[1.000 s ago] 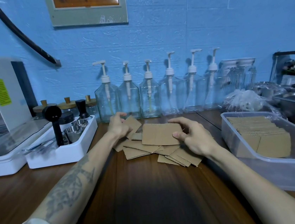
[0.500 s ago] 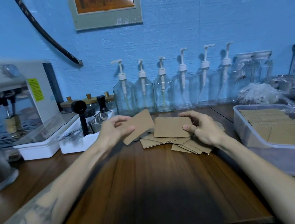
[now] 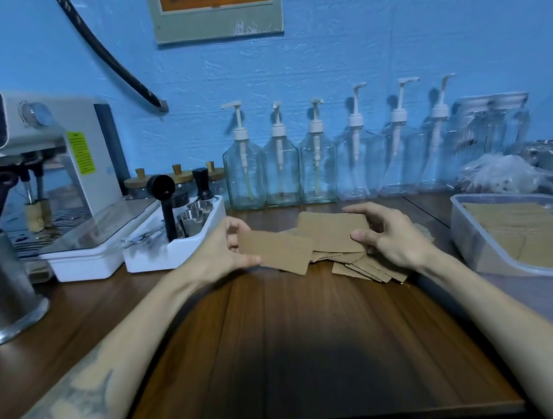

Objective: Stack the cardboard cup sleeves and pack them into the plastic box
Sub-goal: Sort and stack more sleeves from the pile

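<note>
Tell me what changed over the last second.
The left hand lifted one cardboard sleeve off the loose pile and carried it towards the right hand, which stayed gripping its own sleeve stack. The plastic box with its packed sleeves was untouched.

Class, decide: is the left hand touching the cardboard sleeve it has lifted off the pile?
Touching. The head view shows the left hand pinching the sleeve at its left edge, thumb under the lower corner and fingers behind the upper one.
</note>
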A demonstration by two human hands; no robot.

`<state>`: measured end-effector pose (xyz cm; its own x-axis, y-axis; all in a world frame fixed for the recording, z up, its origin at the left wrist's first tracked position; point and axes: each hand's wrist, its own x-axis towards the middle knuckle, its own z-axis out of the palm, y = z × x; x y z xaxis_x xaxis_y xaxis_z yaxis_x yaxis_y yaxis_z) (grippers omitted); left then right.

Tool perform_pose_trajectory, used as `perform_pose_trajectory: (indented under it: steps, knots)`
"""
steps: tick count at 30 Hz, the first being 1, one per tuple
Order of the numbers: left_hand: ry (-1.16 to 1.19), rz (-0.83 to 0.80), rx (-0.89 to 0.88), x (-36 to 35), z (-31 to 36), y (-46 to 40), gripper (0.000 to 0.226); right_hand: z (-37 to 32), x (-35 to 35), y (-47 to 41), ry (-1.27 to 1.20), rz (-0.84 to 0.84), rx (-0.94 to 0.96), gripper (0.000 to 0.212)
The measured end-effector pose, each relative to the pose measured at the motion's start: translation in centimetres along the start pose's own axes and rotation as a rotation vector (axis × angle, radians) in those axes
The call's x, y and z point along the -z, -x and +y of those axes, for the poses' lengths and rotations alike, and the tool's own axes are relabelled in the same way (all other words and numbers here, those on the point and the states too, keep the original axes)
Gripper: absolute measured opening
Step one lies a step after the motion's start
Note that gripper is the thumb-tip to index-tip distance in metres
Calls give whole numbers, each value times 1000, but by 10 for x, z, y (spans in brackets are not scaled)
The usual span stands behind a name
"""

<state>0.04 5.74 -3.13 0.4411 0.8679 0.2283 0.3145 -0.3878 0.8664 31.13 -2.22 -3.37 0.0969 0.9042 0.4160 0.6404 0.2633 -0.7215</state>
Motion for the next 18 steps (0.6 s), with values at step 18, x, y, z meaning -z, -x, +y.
perform_pose_trajectory:
  steps: [18]
  knots:
    - [-190, 64, -369, -45, 10, -6, 35, -4, -8, 0, -78, -60, 51, 41]
